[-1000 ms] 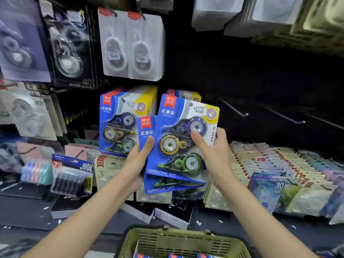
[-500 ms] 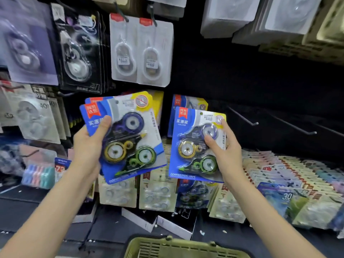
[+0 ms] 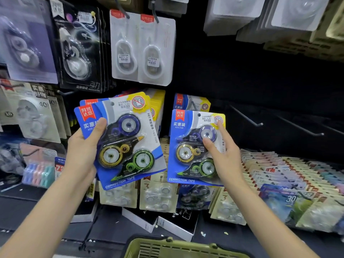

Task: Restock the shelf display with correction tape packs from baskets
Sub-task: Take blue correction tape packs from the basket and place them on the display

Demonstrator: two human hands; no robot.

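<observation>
Blue-carded packs | left hand grips a fanned stack; right hand pinches a single pack | risk: stack slipping apart; hang-hole missing the peg

Bright centre, dark surround
Glare streaks the hanging white blister packs; left of them packaging blurs, right of them the backboard sinks into shadow; edges bow.
</observation>
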